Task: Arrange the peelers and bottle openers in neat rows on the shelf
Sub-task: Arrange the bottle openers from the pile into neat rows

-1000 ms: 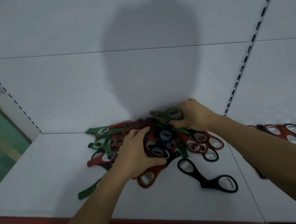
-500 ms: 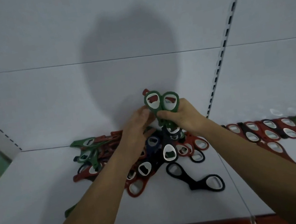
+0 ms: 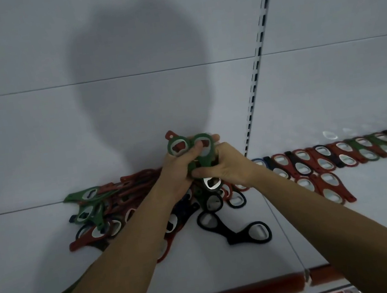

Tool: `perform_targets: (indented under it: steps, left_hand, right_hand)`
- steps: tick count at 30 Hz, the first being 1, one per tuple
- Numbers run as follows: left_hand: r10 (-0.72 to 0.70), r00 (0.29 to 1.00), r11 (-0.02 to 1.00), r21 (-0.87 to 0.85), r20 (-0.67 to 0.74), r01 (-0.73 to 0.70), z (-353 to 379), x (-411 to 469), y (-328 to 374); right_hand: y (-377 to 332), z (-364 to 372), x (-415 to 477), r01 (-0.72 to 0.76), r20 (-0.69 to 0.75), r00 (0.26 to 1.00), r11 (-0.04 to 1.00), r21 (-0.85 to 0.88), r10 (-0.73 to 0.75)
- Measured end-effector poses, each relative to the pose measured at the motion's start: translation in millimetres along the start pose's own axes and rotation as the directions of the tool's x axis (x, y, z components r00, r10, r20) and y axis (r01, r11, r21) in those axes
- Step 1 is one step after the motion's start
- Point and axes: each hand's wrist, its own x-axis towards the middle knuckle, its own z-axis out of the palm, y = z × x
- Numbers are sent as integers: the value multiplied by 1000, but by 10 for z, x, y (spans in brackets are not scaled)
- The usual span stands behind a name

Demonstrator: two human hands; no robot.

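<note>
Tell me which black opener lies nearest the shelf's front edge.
The black double-ringed opener sticking out in front of the pile; other black ones lie farther back.

Dim, soft; head shadow (image 3: 139, 79) on back panel (image 3: 34, 132).

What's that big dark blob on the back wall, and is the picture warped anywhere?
Head view: a soft-edged shadow on the back panel, above the green bottle openers gripped by left hand and right hand; head view again: dim light, and the slotted upright bows from wide-angle distortion.
</note>
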Motion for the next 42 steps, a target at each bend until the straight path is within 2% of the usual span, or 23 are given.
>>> perform_targets:
  steps: [5, 9, 11, 13, 17, 19, 21, 23, 24, 26, 28, 34, 37, 42]
  left_hand:
    - [45, 977, 983, -167, -206, -80, -81, 24, 50]
    - [25, 949, 965, -239, -314, -105, -182, -12, 78]
    - [9, 954, 959, -268, -300, -94, -242, -58, 54]
    - [-16, 960, 955, -289, -281, -69, -278, -110, 4]
    - [-65, 959, 981, -194, -274, 11, -225, -206, -135]
    - [-95, 932, 994, -91, -350, 67, -166, -228, -196]
    - [-139, 911, 990, -70, -387, 121, -95, -234, -235]
    - [-243, 927, 969, -126, -287, 214, 19, -240, -233]
    - [-309, 929, 948, -149, -203, 283, 89, -241, -231]
    - [-392, 919, 918, -84, -45, 387, 214, -231, -248]
    - [-425, 905, 905, 13, 17, 425, 314, -192, -302]
    - [-477, 879, 877, -61, 23, 477, 690, 17, -557]
    - [-433, 901, 900, -57, 3, 433, 992, 130, -737]
    - [-460, 886, 867, -187, 51, 461, 1547, 256, -1019]
  right_hand:
    - [209, -78, -87, -131, -149, 982, 987, -89, 117]
    - [301, -157, -128, -158, -280, 952, 982, -108, 123]
    - [314, -193, -154, -141, -323, 938, 990, -24, 126]
    - [304, -217, -170, -113, -368, 917, 985, 129, 154]
    - [227, -243, -161, -82, -400, 871, 886, 457, 286]
    - [168, -256, -152, -58, -395, 861, 833, 551, 322]
    - [103, -268, -145, -20, -398, 853, 783, 621, 338]
    - [67, -280, -145, -1, -404, 846, 759, 651, 347]
    - [60, -288, -154, -5, -402, 848, 763, 646, 346]
    - [52, -307, -200, -36, -399, 850, 794, 607, 343]
    - [60, -373, -266, -71, -413, 843, 832, 550, 345]
    - [133, -946, -707, -116, -574, 739, 907, 405, 352]
    - [198, -1369, -1064, -139, -587, 726, 912, 386, 359]
    - [339, -2024, -1639, -245, -619, 701, 935, 257, 354]
